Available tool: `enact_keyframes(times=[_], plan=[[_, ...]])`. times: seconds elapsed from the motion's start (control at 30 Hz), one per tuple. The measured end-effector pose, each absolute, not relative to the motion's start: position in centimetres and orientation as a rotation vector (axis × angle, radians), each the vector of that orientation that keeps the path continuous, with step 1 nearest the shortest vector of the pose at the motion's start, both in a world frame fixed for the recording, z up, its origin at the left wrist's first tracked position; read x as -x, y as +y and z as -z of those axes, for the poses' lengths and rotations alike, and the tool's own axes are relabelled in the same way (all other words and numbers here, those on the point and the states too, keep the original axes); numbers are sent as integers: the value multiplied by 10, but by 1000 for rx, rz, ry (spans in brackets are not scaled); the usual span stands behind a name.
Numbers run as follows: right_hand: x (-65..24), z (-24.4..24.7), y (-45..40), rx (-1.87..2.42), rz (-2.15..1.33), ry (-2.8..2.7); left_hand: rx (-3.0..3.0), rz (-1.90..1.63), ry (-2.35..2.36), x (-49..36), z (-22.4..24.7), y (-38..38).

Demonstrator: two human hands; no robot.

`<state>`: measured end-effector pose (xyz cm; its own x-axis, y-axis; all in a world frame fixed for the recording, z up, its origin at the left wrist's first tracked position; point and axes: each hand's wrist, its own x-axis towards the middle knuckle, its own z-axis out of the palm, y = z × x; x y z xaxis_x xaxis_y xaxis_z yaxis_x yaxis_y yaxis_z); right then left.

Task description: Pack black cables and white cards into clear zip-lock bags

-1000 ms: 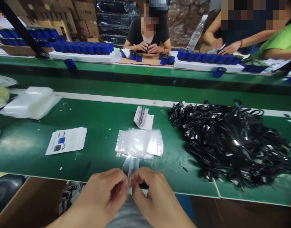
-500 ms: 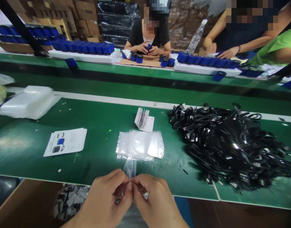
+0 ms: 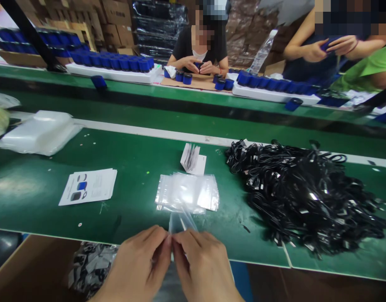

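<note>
At the table's near edge, my left hand [image 3: 142, 260] and my right hand [image 3: 201, 262] pinch a small clear plastic bag [image 3: 177, 223] between thumbs and fingers, with the fingertips almost touching. The bag points away from me. Just beyond it lies a spread pile of flat clear bags [image 3: 186, 191]. Behind that pile stands a fanned stack of small folded papers [image 3: 190, 158]. Printed sheets [image 3: 88, 186] lie to the left. A large heap of black cables [image 3: 306, 193] is on the right.
A bundle of plastic bags [image 3: 38, 132] lies at the far left. Below the table edge is a bag of packed items [image 3: 92, 268]. Across the line, people handle blue items beside white trays [image 3: 117, 73] of blue jars, and a plastic bottle [image 3: 264, 52] stands there.
The bag between my hands has spread and tilted to the right at its far end. My fingers have drawn closer together. Across the line, a person at the right has raised their hands.
</note>
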<state>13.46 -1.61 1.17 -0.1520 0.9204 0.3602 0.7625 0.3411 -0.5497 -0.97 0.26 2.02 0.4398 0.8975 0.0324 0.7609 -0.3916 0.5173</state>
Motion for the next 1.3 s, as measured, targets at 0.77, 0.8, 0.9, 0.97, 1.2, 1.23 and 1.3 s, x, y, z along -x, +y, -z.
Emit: enact_keyframes(times=[0.77,0.8,0.9,0.97,1.2,1.23,1.3], plan=[[-183,-46,65,1592,-986,-1432,-2232,-726,1614,39,-40,10],[-189,-45,84,1668,-970,-1358,-2205,-697,1615,39,-41,13],[-197,-37,128,1691,-1095,-1326,-2129,-652,1672,36,-42,20],[-197,-30,143,1671,-1194,-1337,-2079,-647,1719,34,-43,23],[-202,-38,122,1705,-1098,-1376,-1689,-723,1722,33,-45,33],[-202,-45,110,1692,-1054,-1401,-1613,-772,1719,31,-45,35],[-196,-57,80,1636,-1000,-1495,-1532,-874,1718,26,-45,38]])
